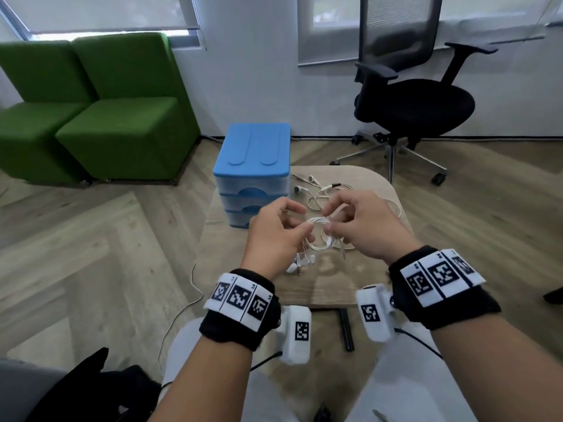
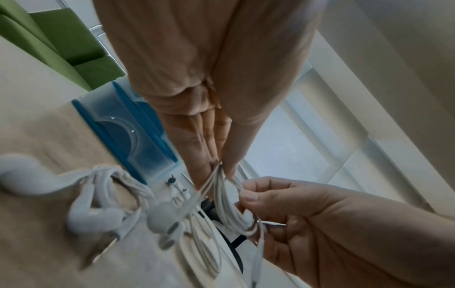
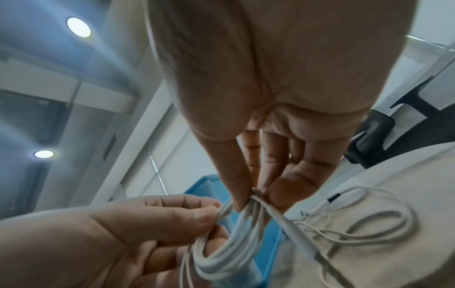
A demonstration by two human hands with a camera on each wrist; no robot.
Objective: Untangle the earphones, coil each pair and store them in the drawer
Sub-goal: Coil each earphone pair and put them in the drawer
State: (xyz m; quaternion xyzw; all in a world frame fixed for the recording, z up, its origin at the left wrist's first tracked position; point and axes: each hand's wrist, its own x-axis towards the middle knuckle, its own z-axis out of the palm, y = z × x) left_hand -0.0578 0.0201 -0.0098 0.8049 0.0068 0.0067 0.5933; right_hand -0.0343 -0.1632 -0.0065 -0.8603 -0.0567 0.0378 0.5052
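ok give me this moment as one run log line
left hand: pinches coiled earphones | right hand: pinches same coil | loose earphones: on table | drawer unit: drawers closed

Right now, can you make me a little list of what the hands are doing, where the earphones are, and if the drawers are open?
left hand: pinches coil
right hand: pinches coil
coil: white cord loops, held above table, between both hands
loose earphones: on table, behind hands
drawers: blue top, all shut, on table's left
stored so far: cannot tell
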